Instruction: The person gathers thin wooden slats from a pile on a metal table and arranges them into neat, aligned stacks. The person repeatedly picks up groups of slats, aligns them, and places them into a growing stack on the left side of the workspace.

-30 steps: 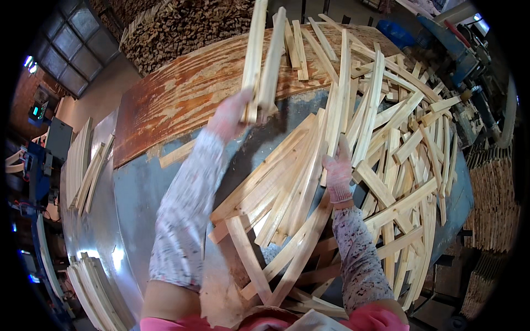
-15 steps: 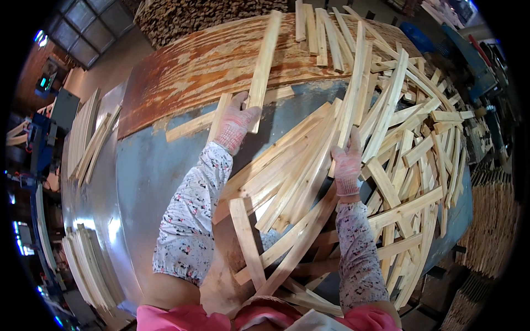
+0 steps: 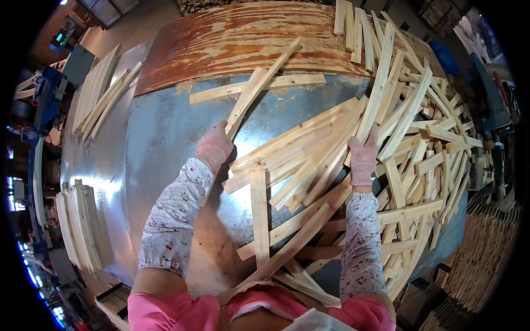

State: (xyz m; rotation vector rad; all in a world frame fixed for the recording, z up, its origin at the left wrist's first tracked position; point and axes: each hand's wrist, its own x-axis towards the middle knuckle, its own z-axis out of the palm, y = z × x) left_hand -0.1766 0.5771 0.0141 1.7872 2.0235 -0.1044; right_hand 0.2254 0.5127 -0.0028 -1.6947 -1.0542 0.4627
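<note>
Left hand [image 3: 214, 148]: gloved, closed round the near end of two wooden slats [image 3: 259, 91] angled up over the metal table [image 3: 160, 138].
Right hand [image 3: 363, 160]: gloved, fingers curled on one slat [image 3: 381, 94] in the heap.
Sorted: neat slat stacks [image 3: 77, 226] at the table's left.
Left: big loose slat pile [image 3: 419, 149], seemingly most of the work.

The gloved left hand [image 3: 213, 148] has its grip closed on two pale, long wooden slats [image 3: 259, 88] angled over the grey sheet-metal counter [image 3: 160, 138]. The gloved right hand [image 3: 363, 160] rests on a jumbled pile of pale wooden slats [image 3: 419, 143].
</note>
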